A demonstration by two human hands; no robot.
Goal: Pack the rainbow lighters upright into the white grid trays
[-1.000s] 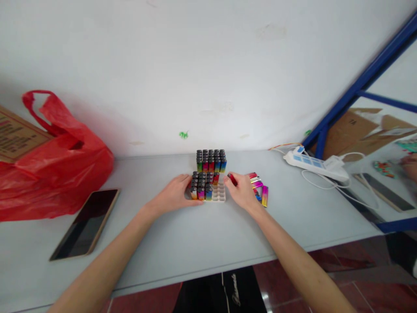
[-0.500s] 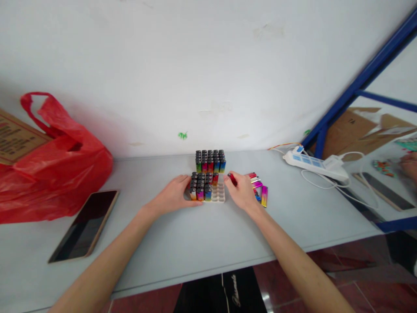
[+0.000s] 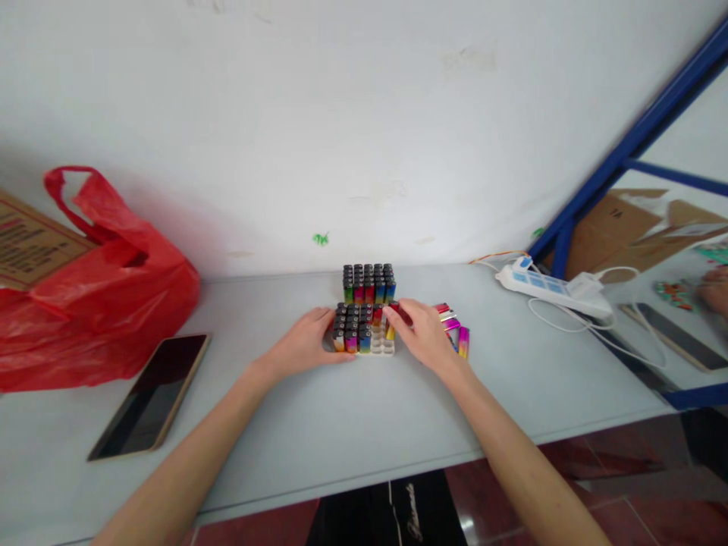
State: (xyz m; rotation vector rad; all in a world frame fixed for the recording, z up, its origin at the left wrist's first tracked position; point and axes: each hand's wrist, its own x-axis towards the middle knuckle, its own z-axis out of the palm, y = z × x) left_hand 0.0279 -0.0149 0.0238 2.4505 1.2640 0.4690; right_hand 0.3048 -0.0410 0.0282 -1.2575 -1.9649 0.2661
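A white tray (image 3: 383, 349) with round-edged slots stands mid-table, its left part filled with upright lighters (image 3: 351, 327) with black tops. My left hand (image 3: 310, 335) is wrapped round the tray's left side, thumb along the near edge. In my right hand (image 3: 424, 331), pinched between thumb and fingers, is a red-and-yellow lighter (image 3: 390, 331), held upright over the right-hand slots. Several loose shiny lighters (image 3: 463, 343) lie just right of that hand, partly hidden by it. Behind the tray stands a second block of upright lighters (image 3: 368, 283).
To the left are a red plastic bag (image 3: 130, 280), a cardboard box (image 3: 37, 243) and a phone (image 3: 151, 396). A white power strip (image 3: 551, 292) with cables lies at the right by a blue metal frame (image 3: 631, 152). Beyond it another person's hand (image 3: 715, 288) shows.
My right hand has moved slightly left, bringing the lighter from beside the tray to over its right-hand slots and turning it upright. My left hand stays at the tray.
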